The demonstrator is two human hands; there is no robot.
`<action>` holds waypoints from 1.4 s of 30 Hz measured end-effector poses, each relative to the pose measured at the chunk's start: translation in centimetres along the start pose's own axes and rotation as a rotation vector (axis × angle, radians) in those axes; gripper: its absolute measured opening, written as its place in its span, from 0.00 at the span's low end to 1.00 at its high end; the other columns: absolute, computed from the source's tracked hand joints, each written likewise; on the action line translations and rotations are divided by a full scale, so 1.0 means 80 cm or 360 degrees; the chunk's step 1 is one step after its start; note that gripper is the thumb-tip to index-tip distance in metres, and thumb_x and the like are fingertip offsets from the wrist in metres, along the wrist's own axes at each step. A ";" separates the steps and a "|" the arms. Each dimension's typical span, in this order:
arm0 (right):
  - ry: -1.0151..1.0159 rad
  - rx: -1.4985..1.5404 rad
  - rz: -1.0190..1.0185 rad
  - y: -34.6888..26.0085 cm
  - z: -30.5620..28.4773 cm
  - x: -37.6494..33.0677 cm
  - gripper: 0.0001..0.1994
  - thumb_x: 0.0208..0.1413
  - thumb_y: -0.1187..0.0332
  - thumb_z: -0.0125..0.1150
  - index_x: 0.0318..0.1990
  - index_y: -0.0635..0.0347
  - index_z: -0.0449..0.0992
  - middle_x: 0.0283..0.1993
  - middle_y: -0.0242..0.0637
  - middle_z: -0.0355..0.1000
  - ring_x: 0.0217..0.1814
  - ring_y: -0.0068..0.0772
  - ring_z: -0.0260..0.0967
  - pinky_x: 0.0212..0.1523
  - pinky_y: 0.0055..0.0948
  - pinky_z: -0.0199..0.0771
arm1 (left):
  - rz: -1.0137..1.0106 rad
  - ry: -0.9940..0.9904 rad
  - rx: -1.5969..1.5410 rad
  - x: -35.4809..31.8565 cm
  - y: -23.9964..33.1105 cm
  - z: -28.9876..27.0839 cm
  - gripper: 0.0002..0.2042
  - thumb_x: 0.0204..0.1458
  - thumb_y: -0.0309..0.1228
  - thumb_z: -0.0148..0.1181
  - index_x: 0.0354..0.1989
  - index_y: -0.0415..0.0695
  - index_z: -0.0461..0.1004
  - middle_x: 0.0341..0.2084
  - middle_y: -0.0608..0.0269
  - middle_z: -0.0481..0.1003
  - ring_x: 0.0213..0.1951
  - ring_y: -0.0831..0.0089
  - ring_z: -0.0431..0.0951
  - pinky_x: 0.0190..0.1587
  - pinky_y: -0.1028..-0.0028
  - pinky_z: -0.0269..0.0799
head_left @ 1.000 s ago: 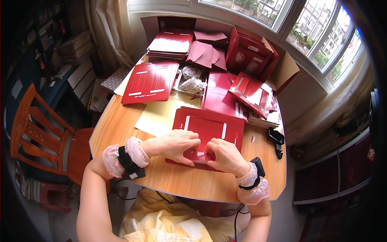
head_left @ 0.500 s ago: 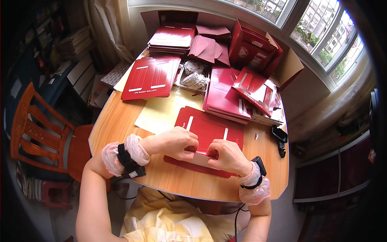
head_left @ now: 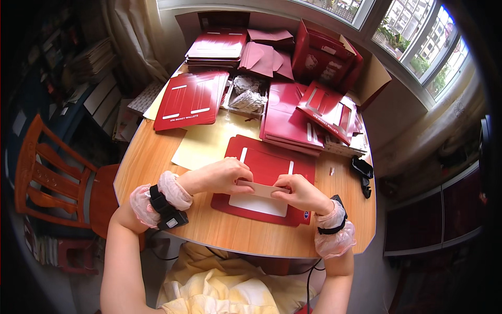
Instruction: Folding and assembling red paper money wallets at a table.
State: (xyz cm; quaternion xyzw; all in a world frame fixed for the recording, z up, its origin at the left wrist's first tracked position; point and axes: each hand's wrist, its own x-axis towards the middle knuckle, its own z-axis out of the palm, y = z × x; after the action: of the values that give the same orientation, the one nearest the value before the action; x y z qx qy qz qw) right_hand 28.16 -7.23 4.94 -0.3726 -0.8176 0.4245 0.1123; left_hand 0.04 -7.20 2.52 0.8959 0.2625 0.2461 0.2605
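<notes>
A pale pink paper piece [head_left: 261, 190], seen nearly edge-on as a narrow strip, is held level between my two hands. My left hand [head_left: 228, 176] pinches its left end, and my right hand [head_left: 300, 192] pinches its right end, fingers curled. Below it a red printed card [head_left: 269, 159] with white slots lies flat near the table's front edge. A white rectangle [head_left: 259, 204] shows on the card's near part, just under the paper. Whether the paper touches the card is unclear.
Stacked red cards [head_left: 191, 99] lie at the left. A clear tray [head_left: 246, 97] holds white bits, beside darker red folders [head_left: 293, 118]. Pink envelopes [head_left: 261, 57] and a red box [head_left: 324, 57] stand behind. A black strap [head_left: 362, 170] lies right; a wooden chair [head_left: 57, 167] stands left.
Both hands have shifted slightly up from the card with the pink paper between them. The white rectangle on the card has come into sight. My head view has shifted a little.
</notes>
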 end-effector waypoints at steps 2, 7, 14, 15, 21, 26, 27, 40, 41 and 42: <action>0.0014 -0.0007 0.0056 0.002 0.000 -0.003 0.09 0.60 0.70 0.68 0.42 0.68 0.80 0.33 0.39 0.78 0.36 0.26 0.76 0.37 0.29 0.74 | -0.0127 -0.0080 -0.0103 0.003 0.002 -0.001 0.13 0.55 0.37 0.70 0.31 0.38 0.81 0.23 0.54 0.77 0.31 0.54 0.80 0.38 0.60 0.75; 0.0081 0.0021 -0.0018 0.000 0.007 0.003 0.13 0.58 0.69 0.69 0.46 0.67 0.76 0.33 0.47 0.77 0.36 0.44 0.77 0.39 0.38 0.75 | -0.0224 -0.0124 0.0085 -0.003 -0.001 0.000 0.16 0.56 0.41 0.69 0.34 0.40 0.77 0.28 0.54 0.78 0.35 0.54 0.80 0.40 0.60 0.75; 0.0490 -0.0605 -0.0481 -0.013 0.012 0.007 0.17 0.50 0.76 0.68 0.48 0.56 0.76 0.36 0.39 0.69 0.41 0.44 0.70 0.43 0.39 0.74 | -0.0259 -0.0098 0.0073 -0.001 -0.007 0.000 0.18 0.57 0.43 0.70 0.42 0.41 0.72 0.37 0.55 0.75 0.38 0.57 0.79 0.41 0.62 0.75; 0.0573 -0.0693 -0.0576 -0.017 0.013 0.007 0.17 0.50 0.79 0.66 0.49 0.56 0.78 0.36 0.37 0.67 0.40 0.43 0.68 0.42 0.37 0.73 | -0.0262 -0.0095 0.0073 -0.002 -0.009 0.001 0.18 0.57 0.43 0.70 0.42 0.41 0.72 0.37 0.55 0.75 0.38 0.57 0.79 0.41 0.62 0.75; 0.0005 -0.0708 -0.0586 -0.014 0.028 0.003 0.27 0.53 0.82 0.57 0.59 0.45 0.80 0.39 0.41 0.66 0.40 0.43 0.69 0.42 0.39 0.73 | -0.0250 -0.0158 0.0036 -0.005 -0.015 -0.006 0.17 0.56 0.39 0.70 0.45 0.42 0.72 0.39 0.57 0.73 0.37 0.59 0.77 0.41 0.63 0.74; 0.0026 -0.0957 -0.0543 -0.026 0.040 0.002 0.27 0.54 0.80 0.58 0.60 0.41 0.79 0.38 0.41 0.65 0.36 0.43 0.71 0.38 0.39 0.74 | -0.0208 -0.0231 -0.0151 -0.005 -0.019 -0.013 0.18 0.53 0.33 0.73 0.46 0.42 0.73 0.38 0.59 0.72 0.33 0.65 0.73 0.38 0.66 0.73; 0.0027 -0.0960 -0.0543 -0.026 0.040 0.001 0.27 0.54 0.80 0.58 0.60 0.41 0.79 0.38 0.41 0.65 0.36 0.43 0.71 0.38 0.39 0.74 | -0.0205 -0.0230 -0.0149 -0.003 -0.018 -0.015 0.18 0.53 0.33 0.73 0.46 0.42 0.73 0.38 0.59 0.72 0.33 0.65 0.73 0.38 0.66 0.73; 0.0049 -0.0849 -0.0372 -0.009 0.014 -0.029 0.25 0.49 0.81 0.64 0.53 0.40 0.84 0.35 0.35 0.66 0.34 0.38 0.72 0.35 0.36 0.75 | -0.0326 -0.0287 -0.0285 -0.003 -0.019 -0.018 0.20 0.52 0.31 0.74 0.52 0.43 0.74 0.37 0.63 0.70 0.30 0.72 0.69 0.36 0.70 0.72; 0.0078 -0.0871 -0.0359 -0.008 0.011 -0.033 0.24 0.50 0.80 0.65 0.52 0.39 0.85 0.35 0.34 0.67 0.34 0.37 0.72 0.35 0.35 0.75 | -0.0326 -0.0291 -0.0271 -0.003 -0.019 -0.019 0.21 0.52 0.31 0.74 0.52 0.43 0.74 0.37 0.63 0.70 0.30 0.72 0.69 0.36 0.70 0.72; 0.0077 -0.0870 -0.0354 -0.007 0.008 -0.036 0.24 0.50 0.80 0.65 0.52 0.39 0.85 0.35 0.34 0.67 0.34 0.37 0.72 0.35 0.35 0.75 | -0.0324 -0.0293 -0.0276 -0.003 -0.019 -0.019 0.21 0.52 0.31 0.74 0.52 0.43 0.74 0.37 0.63 0.70 0.30 0.72 0.69 0.36 0.70 0.72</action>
State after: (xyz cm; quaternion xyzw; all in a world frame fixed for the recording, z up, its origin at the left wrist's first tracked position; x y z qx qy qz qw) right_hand 29.57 -9.88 5.37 -0.3072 -0.9344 0.1648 0.0730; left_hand -1.54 -5.72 2.68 0.8576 0.3047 0.1570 0.3834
